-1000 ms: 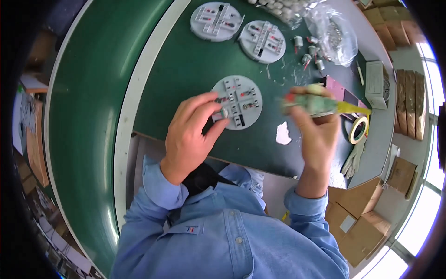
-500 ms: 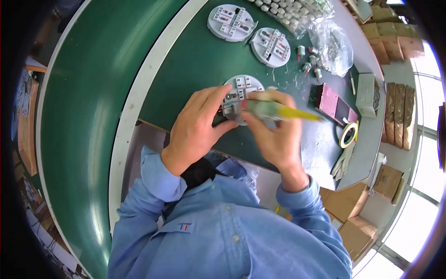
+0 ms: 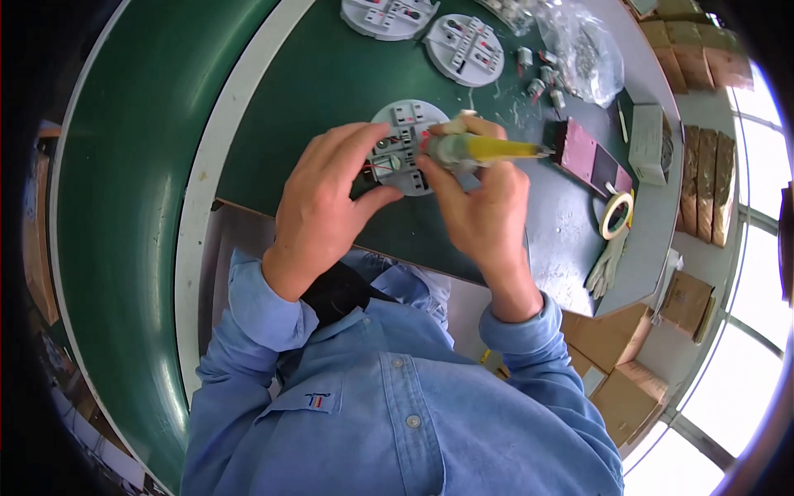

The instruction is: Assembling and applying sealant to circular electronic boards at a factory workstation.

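A round light-grey base (image 3: 405, 112) with white blocks, small slots and red and dark wire lies on the green bench in front of me. At its left rim sits a small white part with a red wire (image 3: 385, 168). My left hand (image 3: 327, 186) has thumb and forefinger curved about that side, holding the base. In my right hand (image 3: 480, 186) is a yellow and pale-green pen-like tool (image 3: 496, 149), held over the right part of the base. Its thin point faces right; the other end, reddish, is at the blocks, and its contact is hidden by fingers.
Two similar round bases (image 3: 467, 50) stand farther back. Several small motors (image 3: 546, 74) lie near a clear plastic bag (image 3: 583, 54). To the right are a maroon box (image 3: 583, 157), a tape roll (image 3: 616, 217), a glove (image 3: 608, 264) and a white carton (image 3: 649, 145). A green belt (image 3: 124, 248) runs along the left.
The view has shifted, so bench things sit higher and more to the left. My right hand still holds the tool, now less blurred; my left hand stays at the base's rim.
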Action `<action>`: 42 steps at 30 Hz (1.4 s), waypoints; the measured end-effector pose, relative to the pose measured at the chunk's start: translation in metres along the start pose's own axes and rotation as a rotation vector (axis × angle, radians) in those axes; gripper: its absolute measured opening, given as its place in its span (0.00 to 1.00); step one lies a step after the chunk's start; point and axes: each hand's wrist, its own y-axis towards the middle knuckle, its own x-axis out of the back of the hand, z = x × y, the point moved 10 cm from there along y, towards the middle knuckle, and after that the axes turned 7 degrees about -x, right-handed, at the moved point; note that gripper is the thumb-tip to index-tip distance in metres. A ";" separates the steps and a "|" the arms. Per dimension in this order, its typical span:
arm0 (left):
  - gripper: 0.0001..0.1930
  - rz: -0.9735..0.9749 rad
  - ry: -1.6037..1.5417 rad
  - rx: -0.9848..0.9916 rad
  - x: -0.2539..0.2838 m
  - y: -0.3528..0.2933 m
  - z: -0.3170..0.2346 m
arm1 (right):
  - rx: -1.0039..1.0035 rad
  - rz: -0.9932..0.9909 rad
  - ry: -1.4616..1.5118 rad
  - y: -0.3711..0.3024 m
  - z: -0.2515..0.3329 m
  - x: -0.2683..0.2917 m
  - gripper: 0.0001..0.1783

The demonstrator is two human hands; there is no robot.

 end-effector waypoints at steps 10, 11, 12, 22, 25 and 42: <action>0.32 -0.081 0.067 -0.111 0.011 0.005 -0.028 | -0.737 -0.008 0.074 -0.033 -0.086 0.071 0.26; 0.29 -0.080 0.133 -0.158 0.010 0.012 -0.040 | -0.745 -0.013 0.083 -0.041 -0.090 0.071 0.26; 0.27 -0.089 0.203 -0.206 0.008 0.020 -0.050 | -0.697 -0.018 -0.034 -0.042 -0.093 0.075 0.29; 0.17 0.011 0.307 -0.240 -0.036 0.036 -0.047 | -0.031 0.009 -0.119 -0.027 -0.023 0.016 0.54; 0.14 -0.039 0.291 -0.257 -0.038 0.043 -0.051 | 0.054 0.028 -0.095 -0.015 -0.023 -0.006 0.58; 0.27 0.096 -0.035 -0.120 0.005 0.034 -0.016 | 0.058 0.013 -0.016 -0.010 -0.032 -0.011 0.64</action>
